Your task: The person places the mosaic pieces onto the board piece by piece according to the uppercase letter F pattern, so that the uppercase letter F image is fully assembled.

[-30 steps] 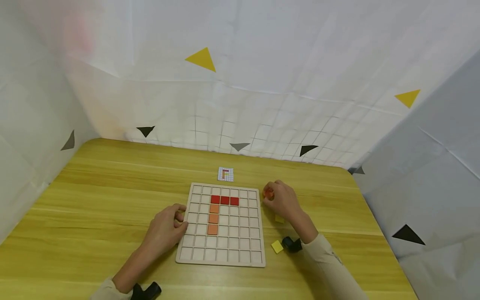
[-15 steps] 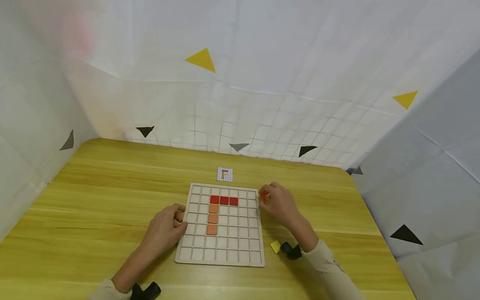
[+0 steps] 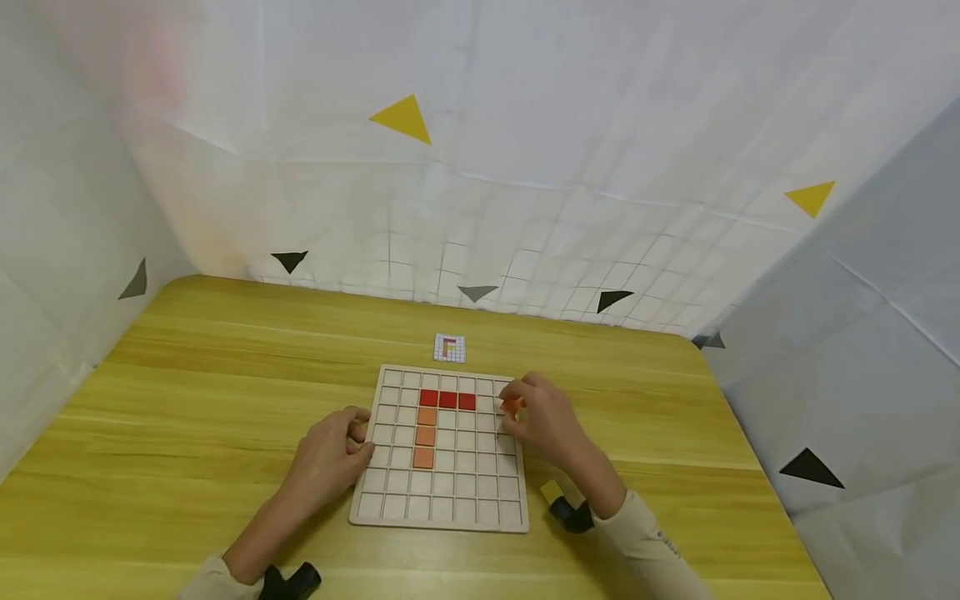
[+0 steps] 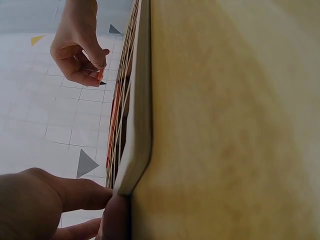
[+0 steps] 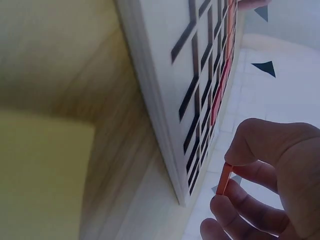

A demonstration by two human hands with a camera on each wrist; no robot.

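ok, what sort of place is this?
Probably a makeshift tabletop recording booth, though the room beyond isn't visible: pale sheeting marked with yellow, black and grey triangles surrounds a wood-grain table bearing a gridded wooden board.

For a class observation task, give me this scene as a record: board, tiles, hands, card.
Board: gridded, on the table
Red tiles: three, one row
Orange tiles: three, column below leftmost red
Yellow tile: one visible, right of board
Left hand: touching board's left edge
Right hand: pinching another orange tile above the board
Card: beyond board's far edge
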